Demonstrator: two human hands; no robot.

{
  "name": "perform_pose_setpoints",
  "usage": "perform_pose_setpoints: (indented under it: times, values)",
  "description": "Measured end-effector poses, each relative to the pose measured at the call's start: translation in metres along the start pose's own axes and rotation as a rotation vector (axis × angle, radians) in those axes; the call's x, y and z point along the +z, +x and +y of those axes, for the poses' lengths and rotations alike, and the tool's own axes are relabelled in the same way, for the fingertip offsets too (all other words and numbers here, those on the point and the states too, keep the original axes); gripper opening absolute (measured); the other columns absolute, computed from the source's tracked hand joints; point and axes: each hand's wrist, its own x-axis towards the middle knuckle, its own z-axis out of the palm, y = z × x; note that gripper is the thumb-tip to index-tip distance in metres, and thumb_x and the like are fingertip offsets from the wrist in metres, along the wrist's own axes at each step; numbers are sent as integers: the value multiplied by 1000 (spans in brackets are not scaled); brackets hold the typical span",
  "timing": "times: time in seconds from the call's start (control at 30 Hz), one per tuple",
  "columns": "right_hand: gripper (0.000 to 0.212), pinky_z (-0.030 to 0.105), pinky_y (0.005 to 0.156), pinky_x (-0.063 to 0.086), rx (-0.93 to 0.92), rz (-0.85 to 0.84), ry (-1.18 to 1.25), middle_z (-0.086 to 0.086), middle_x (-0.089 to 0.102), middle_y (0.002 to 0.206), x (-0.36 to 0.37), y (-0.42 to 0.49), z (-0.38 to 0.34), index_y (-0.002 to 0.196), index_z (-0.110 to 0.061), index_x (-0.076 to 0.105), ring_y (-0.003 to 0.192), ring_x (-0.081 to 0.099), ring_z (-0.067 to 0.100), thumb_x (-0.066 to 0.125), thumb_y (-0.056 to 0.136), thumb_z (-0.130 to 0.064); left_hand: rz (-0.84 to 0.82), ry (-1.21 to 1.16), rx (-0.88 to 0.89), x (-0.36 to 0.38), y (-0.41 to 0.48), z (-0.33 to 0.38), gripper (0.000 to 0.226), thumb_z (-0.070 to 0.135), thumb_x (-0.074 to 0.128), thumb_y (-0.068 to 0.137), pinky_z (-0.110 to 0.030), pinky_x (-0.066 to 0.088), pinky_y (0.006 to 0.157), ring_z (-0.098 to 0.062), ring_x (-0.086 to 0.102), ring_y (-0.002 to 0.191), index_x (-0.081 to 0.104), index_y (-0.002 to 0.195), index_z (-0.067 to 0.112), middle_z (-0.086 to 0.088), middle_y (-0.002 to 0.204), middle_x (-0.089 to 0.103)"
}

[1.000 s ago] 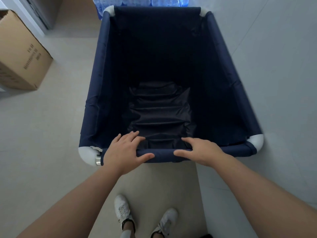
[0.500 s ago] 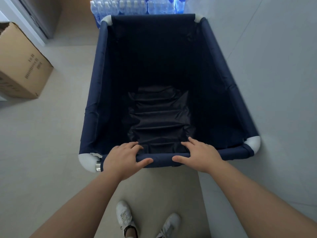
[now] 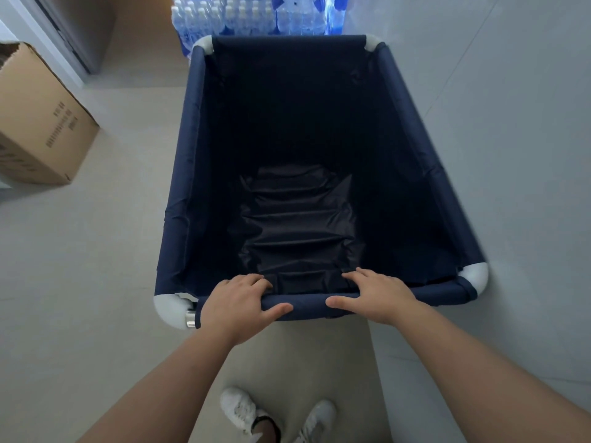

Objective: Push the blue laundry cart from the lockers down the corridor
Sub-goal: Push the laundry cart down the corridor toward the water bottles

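Our left hand [image 3: 238, 306] and right hand [image 3: 379, 297] both wrap the near padded rail of the blue laundry cart [image 3: 188, 174], thumbs underneath. Wrinkled nylon liner, white rounded corner caps [image 3: 476, 278]. Cardboard box [image 3: 41, 123] left, shrink-wrapped bottles [image 3: 256, 14] just beyond the cart.

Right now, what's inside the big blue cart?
Nothing: inside the blue cart only its dark, wrinkled fabric bottom shows. Both hands grip its near rail. What is under the cart is hidden.
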Motion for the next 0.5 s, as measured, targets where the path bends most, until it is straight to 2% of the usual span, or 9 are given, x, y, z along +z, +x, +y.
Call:
perform_pose_setpoints:
  times: [0.13,0.23,0.3,0.43,0.5]
  values:
    - [102,45,105,35,125,-34,162,-6,35,157,-5,7,-6,148,-42,35,138,41,24,26,63,-99,1,-19,6,1,-3,-1,92,94,8,76,-36,39,102,-11,53,122,63,121,36,15,133,60]
    - [110,47,106,34,176,-58,88,-3,32,159,-3,10,-11,150,-41,31,139,38,25,23,58,-101,14,-22,34,1,-4,-1,92,93,7,76,-36,40,102,-11,55,119,64,118,35,14,128,62]
    - [113,48,110,31,184,-47,36,-2,30,160,0,14,-13,151,-40,29,142,35,25,20,57,-102,35,-21,44,0,-2,-2,91,93,8,77,-36,41,101,-12,56,117,65,117,34,14,126,63]
    - [115,50,118,12,185,-69,-3,1,25,163,1,17,-14,152,-40,27,147,25,23,15,55,-102,49,-23,53,0,0,-4,92,93,8,77,-36,41,98,-12,57,114,65,117,34,13,123,63]
    - [117,50,118,12,198,-85,-1,0,24,163,0,17,-15,152,-41,27,147,24,23,15,53,-102,60,-27,57,0,1,-4,91,93,9,78,-36,42,97,-13,58,112,66,116,33,12,121,64]
